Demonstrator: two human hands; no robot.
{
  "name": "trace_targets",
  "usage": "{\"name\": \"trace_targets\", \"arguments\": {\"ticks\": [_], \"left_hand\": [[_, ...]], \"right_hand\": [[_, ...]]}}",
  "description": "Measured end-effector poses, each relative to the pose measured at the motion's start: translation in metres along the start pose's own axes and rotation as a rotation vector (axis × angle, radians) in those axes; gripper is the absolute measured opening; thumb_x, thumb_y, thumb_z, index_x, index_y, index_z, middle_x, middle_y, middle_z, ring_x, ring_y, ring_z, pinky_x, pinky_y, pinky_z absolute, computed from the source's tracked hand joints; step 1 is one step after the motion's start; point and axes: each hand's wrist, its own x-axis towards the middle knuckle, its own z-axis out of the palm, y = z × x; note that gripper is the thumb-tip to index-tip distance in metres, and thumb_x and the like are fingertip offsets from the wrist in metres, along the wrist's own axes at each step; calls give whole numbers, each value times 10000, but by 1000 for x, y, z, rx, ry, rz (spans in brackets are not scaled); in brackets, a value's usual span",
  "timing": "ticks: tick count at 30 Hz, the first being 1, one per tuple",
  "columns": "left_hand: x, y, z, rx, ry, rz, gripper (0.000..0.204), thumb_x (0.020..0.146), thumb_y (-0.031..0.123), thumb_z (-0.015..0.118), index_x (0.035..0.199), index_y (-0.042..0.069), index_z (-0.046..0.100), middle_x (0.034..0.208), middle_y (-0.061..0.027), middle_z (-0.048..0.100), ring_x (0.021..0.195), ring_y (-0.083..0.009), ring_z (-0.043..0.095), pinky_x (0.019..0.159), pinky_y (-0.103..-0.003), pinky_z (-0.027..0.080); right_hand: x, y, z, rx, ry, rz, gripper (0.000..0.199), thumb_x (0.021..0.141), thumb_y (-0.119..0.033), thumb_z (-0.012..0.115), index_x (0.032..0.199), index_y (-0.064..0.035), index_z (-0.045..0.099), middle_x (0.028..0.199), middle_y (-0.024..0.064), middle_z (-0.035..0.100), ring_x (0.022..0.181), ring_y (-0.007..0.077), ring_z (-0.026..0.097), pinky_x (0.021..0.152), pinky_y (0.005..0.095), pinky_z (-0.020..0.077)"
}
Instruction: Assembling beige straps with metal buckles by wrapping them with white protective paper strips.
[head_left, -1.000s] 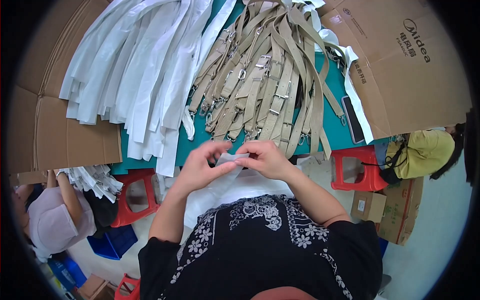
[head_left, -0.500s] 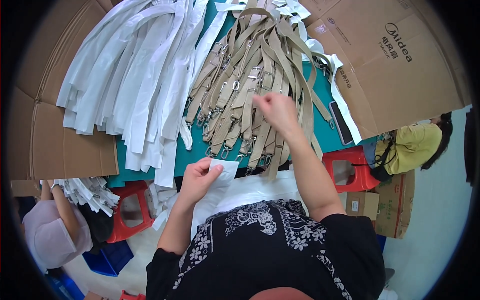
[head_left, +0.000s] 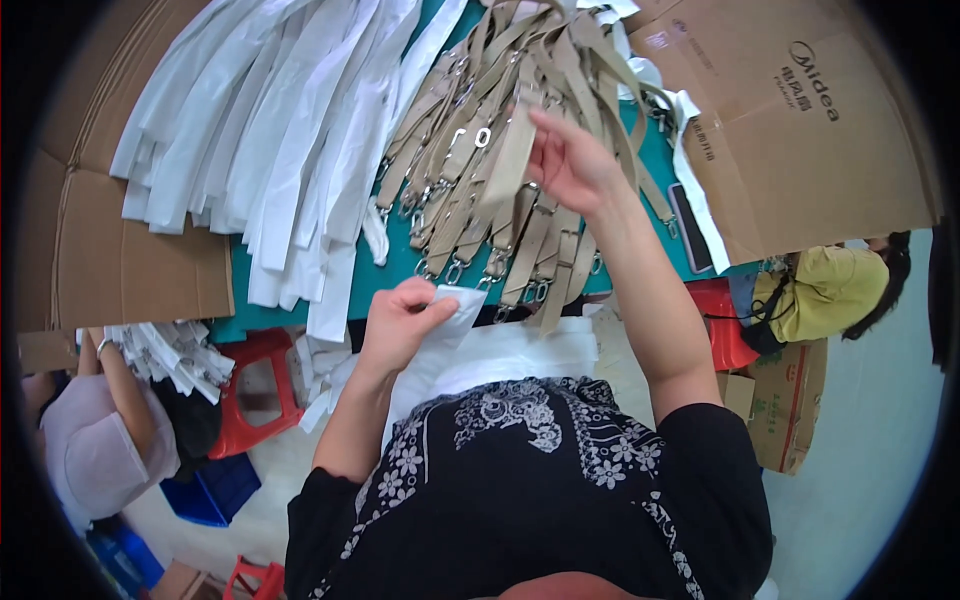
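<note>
My left hand (head_left: pixel 398 322) pinches the end of a long white plastic sleeve (head_left: pixel 462 310) just in front of the table edge. The sleeve hangs down toward my lap. Over the pile of beige webbing straps (head_left: pixel 455 195), my right hand (head_left: pixel 578 170) has its thumb and forefinger on one beige strap (head_left: pixel 512 155). That strap is blurred and lifted above the others, its lower end angled toward me. My other right fingers are loosely curled. Metal buckles and swivel clips show all over the pile, many at the strap ends near the edge.
Many flat white sleeves (head_left: pixel 290 170) lie fanned out to the left on the green table (head_left: pixel 232 318). Cardboard sheets flank both sides, and a phone (head_left: pixel 690 228) rests at the right. Red stools (head_left: pixel 258 385) and two other people, one in yellow (head_left: pixel 840 295), are beyond.
My right hand has turned from a closed, palm-down pose and moved up and to the right, raising one strap off the pile. The left hand keeps its hold on the sleeve.
</note>
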Motion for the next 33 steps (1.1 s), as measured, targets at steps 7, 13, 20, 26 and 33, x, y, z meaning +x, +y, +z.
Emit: {"name": "trace_targets", "arguments": {"ticks": [7,13,20,26,33], "left_hand": [[4,6,6,24,72,50,148,649,31,738,623,-25,604,636,-5,514,604,-67,445,524,-205,341],[-2,-5,4,32,117,90,154,634,13,748,638,-18,597,656,-6,515,603,-71,446,519,-206,344],[-7,-2,8,35,140,103,174,638,16,750,628,-19,580,660,0,500,600,-61,439,509,-195,338],[-10,-4,9,14,154,119,169,639,-2,745,633,-20,577,667,5,500,596,-51,434,489,-185,329],[-6,4,15,-8,108,10,92,720,46,695,761,-17,643,724,-6,544,629,-53,460,541,-180,363]], "right_hand": [[-38,48,-16,-47,-89,147,183,864,-161,528,1008,-48,524,949,69,603,829,151,606,685,268,527],[-54,38,0,-84,-51,-36,243,921,-190,412,1108,-39,449,995,62,583,854,150,610,663,293,549],[-52,44,-5,-168,-19,-23,263,921,-198,418,1138,-50,429,1021,53,571,861,143,605,654,288,546],[-50,44,-9,-208,57,-53,259,905,-231,462,1092,-53,434,974,63,573,822,152,598,632,284,520],[-49,57,-5,-279,40,-46,269,898,-208,477,1119,-63,423,979,33,541,834,130,578,609,275,536]]}}
